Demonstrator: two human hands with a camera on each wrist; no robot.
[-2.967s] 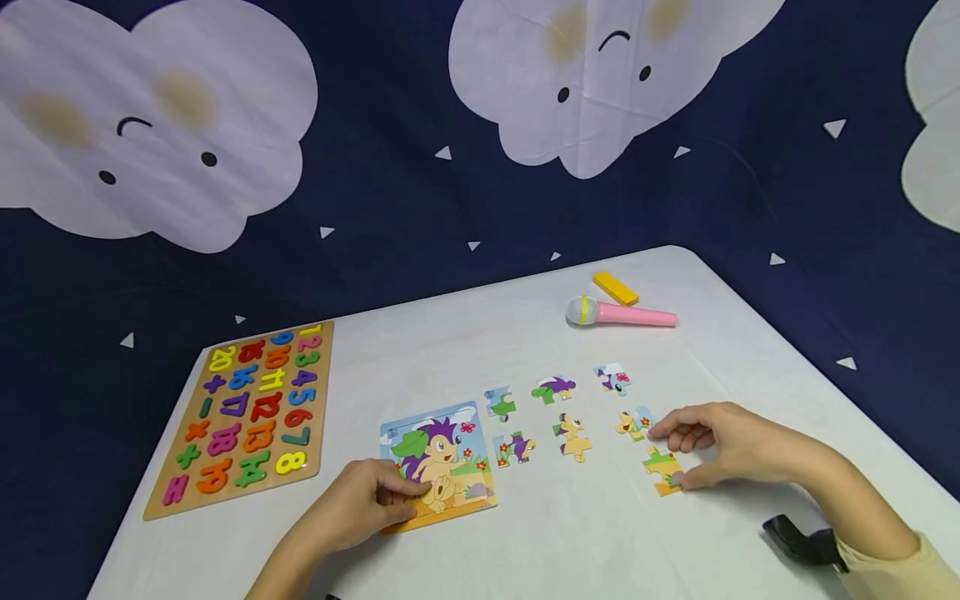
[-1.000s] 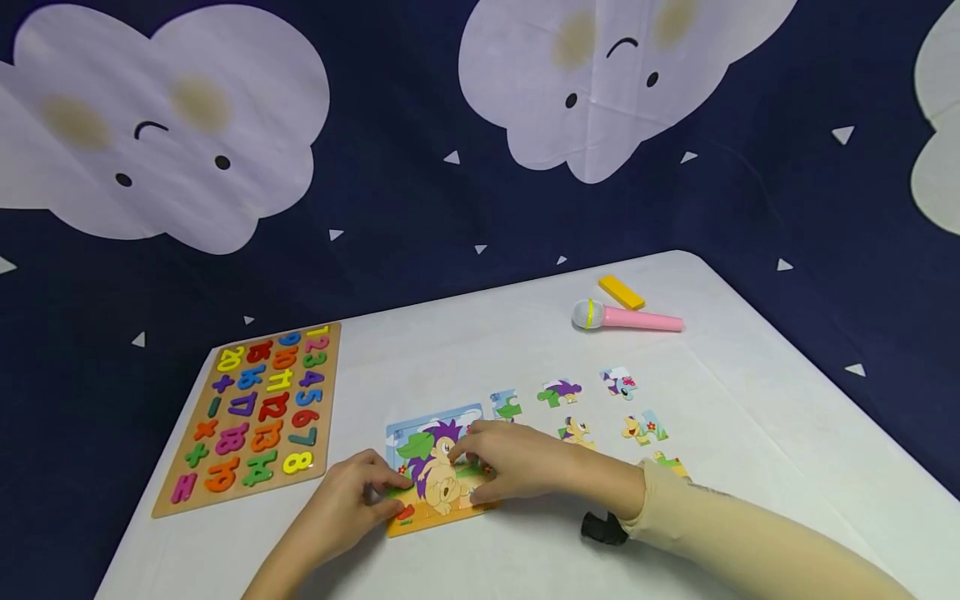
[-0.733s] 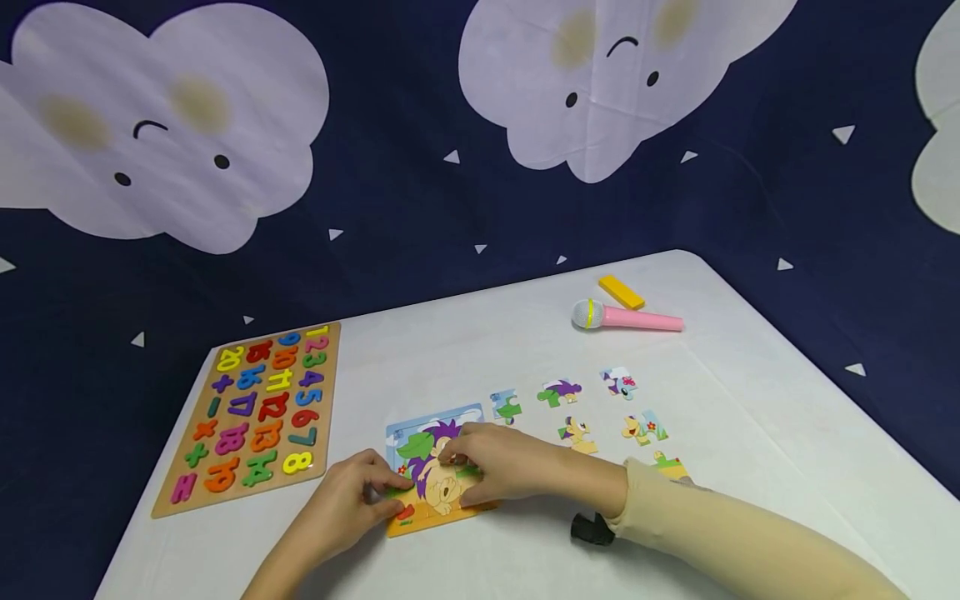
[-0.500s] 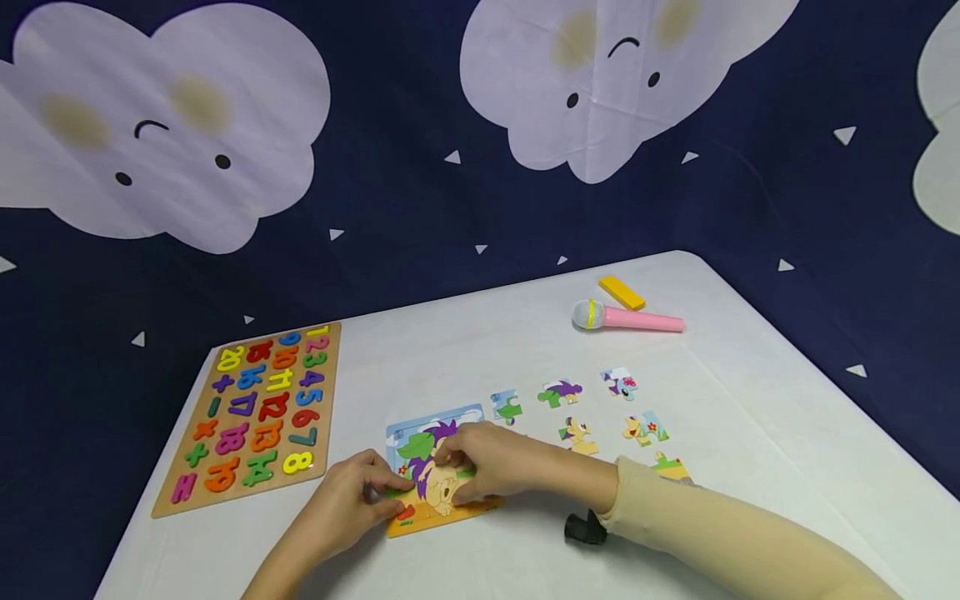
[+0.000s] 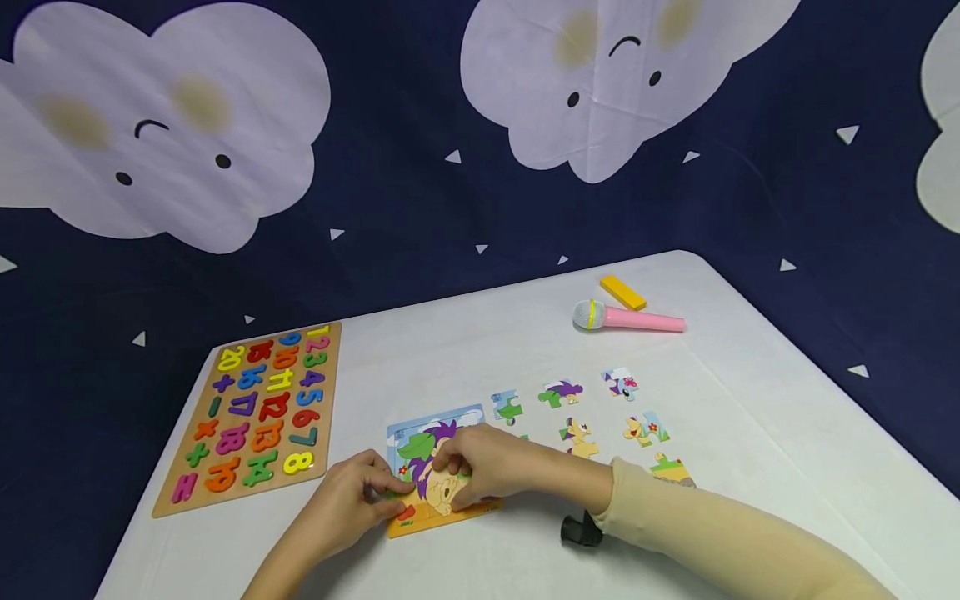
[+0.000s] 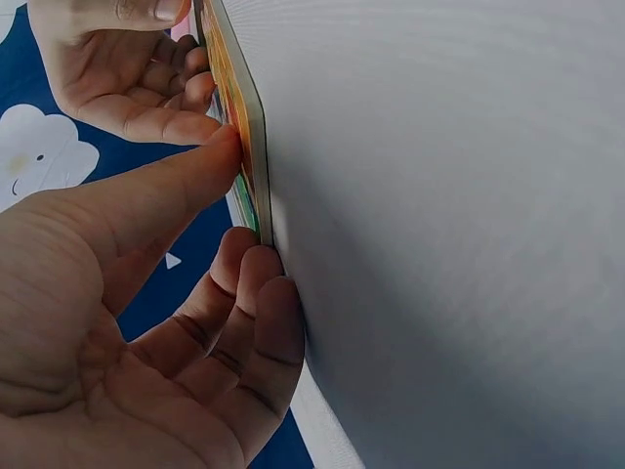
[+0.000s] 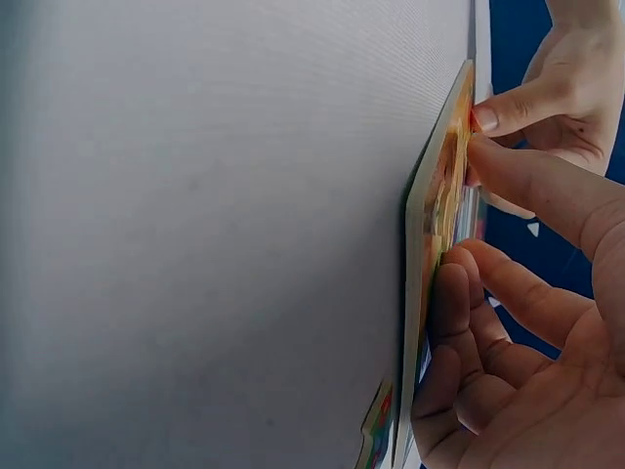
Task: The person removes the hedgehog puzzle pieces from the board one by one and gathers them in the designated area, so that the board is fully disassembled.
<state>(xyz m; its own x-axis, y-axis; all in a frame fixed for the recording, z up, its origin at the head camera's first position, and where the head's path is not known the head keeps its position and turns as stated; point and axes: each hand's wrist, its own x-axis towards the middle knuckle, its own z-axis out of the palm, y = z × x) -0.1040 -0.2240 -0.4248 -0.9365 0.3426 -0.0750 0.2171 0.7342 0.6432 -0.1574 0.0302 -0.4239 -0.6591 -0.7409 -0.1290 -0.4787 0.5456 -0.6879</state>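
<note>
In the head view a hedgehog picture puzzle board (image 5: 431,412) lies on the white table. My left hand (image 5: 347,500) rests on its lower left corner, thumb and index finger touching the top beside a red patch (image 5: 406,514). In the left wrist view the left thumb (image 6: 210,161) lies nearly straight on the board, with other fingers along its edge. Over the board's lower middle, my right hand (image 5: 495,467) pinches a pale puzzle piece (image 5: 444,493) between thumb and fingers. The piece is partly hidden, so I cannot tell whether it sits fully flat.
Several loose puzzle pieces (image 5: 561,393) lie right of the board; the right forearm covers some. A wooden number board (image 5: 330,400) stands at the left. Farther back lie a pink toy microphone (image 5: 637,319) and a yellow block (image 5: 622,292).
My right hand has come from the loose pieces on the right to the puzzle board, then slid slightly left with the piece. The left hand has stayed at the corner, its fingers shifting a little.
</note>
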